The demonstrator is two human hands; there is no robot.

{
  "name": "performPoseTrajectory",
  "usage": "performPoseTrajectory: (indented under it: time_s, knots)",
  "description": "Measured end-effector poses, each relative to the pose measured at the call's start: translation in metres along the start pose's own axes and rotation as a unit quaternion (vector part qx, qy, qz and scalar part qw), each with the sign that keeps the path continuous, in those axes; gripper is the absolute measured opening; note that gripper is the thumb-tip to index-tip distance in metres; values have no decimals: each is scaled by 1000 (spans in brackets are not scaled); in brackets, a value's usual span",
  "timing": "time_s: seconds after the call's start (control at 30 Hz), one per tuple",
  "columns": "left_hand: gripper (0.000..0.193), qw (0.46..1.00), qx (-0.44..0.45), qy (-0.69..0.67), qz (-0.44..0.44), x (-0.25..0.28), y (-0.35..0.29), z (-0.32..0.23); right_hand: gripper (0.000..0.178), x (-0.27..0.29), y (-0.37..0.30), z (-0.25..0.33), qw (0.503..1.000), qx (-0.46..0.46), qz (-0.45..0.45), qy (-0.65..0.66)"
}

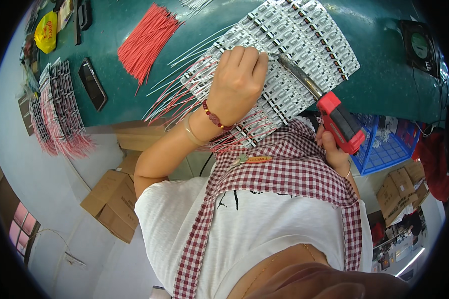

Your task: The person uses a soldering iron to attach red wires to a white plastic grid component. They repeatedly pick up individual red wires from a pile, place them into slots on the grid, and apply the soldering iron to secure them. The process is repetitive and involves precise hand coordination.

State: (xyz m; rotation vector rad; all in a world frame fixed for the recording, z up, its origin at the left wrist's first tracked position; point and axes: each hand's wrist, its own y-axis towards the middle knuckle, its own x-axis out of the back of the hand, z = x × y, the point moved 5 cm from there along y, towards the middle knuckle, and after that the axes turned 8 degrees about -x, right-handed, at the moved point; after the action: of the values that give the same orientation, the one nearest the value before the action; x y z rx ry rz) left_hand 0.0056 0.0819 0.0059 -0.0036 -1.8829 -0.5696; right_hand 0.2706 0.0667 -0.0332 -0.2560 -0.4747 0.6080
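While the right hand [336, 157] grips a long-barrelled soldering gun of red and black plastic [336, 117], the left hand [239, 82] bends its fingers down over the slanted panel of small white circuit boards [304, 45]; its fingertips are hidden, so whether they pinch a wire cannot be told. The panel lies at the middle of the green desk's [379, 92] near edge, one corner overhanging onto the burgundy-and-white checked cloth apron [284, 164], and thin red and white wires [179, 102] fan from its left side. The step looks like joining wires to boards. To do it well, keep the panel flat and avoid leaning on that overhanging corner. Touch the hot tip to each joint briefly, lift it cleanly, and let the solder set before releasing the wire. Keep the fingers clear of the metal barrel, and the loose bundle of straight red wires [147, 42], farther from the near edge, within reach.
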Motion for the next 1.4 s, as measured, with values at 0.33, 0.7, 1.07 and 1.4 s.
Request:
performPoseTrajectory:
  time_s: [0.33, 0.7, 1.07, 1.4]
  knots:
    - [26, 999, 4, 22, 31, -1, 2, -1, 18, 8, -4, 21, 989, -42, 12, 142]
    - [31, 1000, -4, -11, -17, -1, -5, -9, 25, 4, -6, 17, 985, -61, 16, 162]
    - [29, 1000, 5, -1, 2, -6, -2, -11, 15, 5, -11, 6, 989, -59, 11, 134]
    - [29, 1000, 6, 18, 10, -3, 1, -11, 33, 7, -12, 10, 987, -49, 11, 155]
